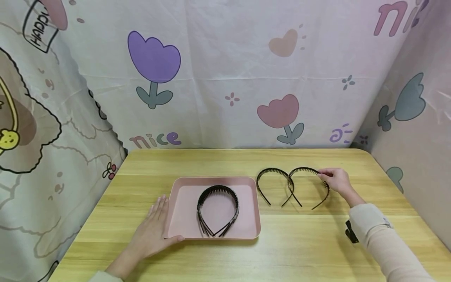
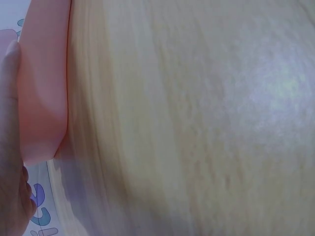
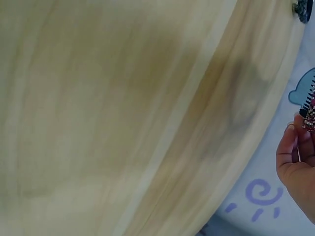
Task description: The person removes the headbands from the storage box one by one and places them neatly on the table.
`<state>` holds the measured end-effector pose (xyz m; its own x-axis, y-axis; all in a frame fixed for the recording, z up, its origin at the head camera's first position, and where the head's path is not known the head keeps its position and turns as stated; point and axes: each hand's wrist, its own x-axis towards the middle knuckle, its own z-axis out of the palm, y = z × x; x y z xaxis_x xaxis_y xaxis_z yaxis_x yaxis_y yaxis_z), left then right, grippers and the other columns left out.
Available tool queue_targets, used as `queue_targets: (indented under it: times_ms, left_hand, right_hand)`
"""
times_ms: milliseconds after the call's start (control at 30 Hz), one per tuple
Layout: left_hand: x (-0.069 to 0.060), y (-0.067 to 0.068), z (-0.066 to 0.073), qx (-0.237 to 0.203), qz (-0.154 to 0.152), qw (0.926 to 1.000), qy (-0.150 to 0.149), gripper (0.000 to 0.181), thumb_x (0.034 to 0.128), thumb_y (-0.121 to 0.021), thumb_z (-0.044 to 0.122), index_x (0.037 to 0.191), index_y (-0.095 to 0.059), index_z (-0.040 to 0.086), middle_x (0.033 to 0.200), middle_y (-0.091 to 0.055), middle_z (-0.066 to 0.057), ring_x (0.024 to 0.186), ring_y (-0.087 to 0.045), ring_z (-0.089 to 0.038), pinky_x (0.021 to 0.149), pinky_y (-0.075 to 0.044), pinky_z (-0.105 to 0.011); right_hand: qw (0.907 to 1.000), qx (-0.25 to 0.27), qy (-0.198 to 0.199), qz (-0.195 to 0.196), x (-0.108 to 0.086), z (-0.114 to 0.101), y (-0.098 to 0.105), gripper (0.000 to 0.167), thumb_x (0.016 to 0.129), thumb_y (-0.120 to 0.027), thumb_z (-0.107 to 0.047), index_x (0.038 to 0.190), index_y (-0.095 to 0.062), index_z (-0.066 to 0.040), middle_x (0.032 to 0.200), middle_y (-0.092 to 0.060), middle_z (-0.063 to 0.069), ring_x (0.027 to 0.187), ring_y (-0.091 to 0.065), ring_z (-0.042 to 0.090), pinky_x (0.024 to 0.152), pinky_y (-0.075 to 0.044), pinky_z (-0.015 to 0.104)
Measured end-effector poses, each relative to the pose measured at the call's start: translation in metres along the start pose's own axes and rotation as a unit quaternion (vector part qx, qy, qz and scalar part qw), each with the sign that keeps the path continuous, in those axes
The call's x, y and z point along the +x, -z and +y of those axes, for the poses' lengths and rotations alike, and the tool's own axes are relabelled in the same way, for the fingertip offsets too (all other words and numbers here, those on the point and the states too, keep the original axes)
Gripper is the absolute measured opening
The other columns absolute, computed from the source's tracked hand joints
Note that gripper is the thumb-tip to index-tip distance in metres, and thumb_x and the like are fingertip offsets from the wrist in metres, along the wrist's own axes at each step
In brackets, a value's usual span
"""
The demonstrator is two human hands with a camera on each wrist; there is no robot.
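Observation:
My right hand [image 1: 336,181] pinches the right side of a thin black toothed headband [image 1: 303,169] at the right of the table. This headband overlaps a second black toothed headband [image 1: 272,169] lying beside the tray. In the right wrist view, the pinched headband [image 3: 309,120] shows a speckled, glittery surface and comb teeth, partly cut off by the frame edge. My left hand [image 1: 151,229] rests against the left side of a pink rectangular tray [image 1: 181,207], fingers straight, thumb at its near-left corner. Several dark headbands [image 1: 218,188] lie stacked together inside the tray.
The wooden table [image 1: 289,250] has its far edge against a printed curtain [image 1: 211,58], which also hangs along both sides. A small black object [image 1: 350,232] shows beside the right sleeve [image 1: 377,231]; its kind cannot be told.

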<state>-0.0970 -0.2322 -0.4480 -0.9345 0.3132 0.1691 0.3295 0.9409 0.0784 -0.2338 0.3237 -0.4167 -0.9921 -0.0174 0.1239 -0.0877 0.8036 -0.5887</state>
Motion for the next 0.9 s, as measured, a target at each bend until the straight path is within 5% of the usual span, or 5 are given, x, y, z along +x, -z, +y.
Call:
queue_targets:
  times_ms: [433, 600, 900]
  left_hand:
    - [0.000, 0.000, 0.000, 0.002, 0.004, 1.0000, 0.001, 0.114, 0.0715, -0.054, 0.073, 0.142, -0.022, -0.011, 0.150, -0.019, -0.028, 0.138, -0.023, -0.042, 0.110, 0.018, -0.013]
    - [0.000, 0.002, 0.000, 0.004, 0.006, 1.0000, 0.000, 0.114, 0.0721, -0.053, 0.073, 0.142, -0.021, -0.011, 0.150, -0.020, -0.028, 0.138, -0.023, -0.041, 0.111, 0.017, -0.014]
    - [0.000, 0.001, 0.001, 0.003, 0.001, 1.0000, 0.003, 0.114, 0.0714, -0.054, 0.073, 0.142, -0.022, -0.011, 0.150, -0.019, -0.028, 0.138, -0.023, -0.042, 0.110, 0.017, -0.014]
  right_hand:
    - [0.9993, -0.034, 0.011, 0.016, 0.003, 0.019, 0.004, 0.024, 0.088, -0.060, -0.010, 0.101, -0.067, 0.009, 0.101, -0.065, 0.030, 0.093, -0.060, 0.044, 0.068, -0.051, 0.034]
    - [0.9987, -0.046, 0.010, 0.018, 0.003, 0.025, 0.004, 0.023, 0.087, -0.061, -0.010, 0.099, -0.067, 0.009, 0.099, -0.066, 0.029, 0.094, -0.059, 0.047, 0.074, -0.050, 0.047]
    - [0.9986, -0.052, -0.004, 0.012, 0.005, 0.033, 0.002, 0.024, 0.086, -0.062, -0.011, 0.098, -0.068, 0.009, 0.094, -0.067, 0.028, 0.087, -0.060, 0.041, 0.067, -0.048, 0.034]
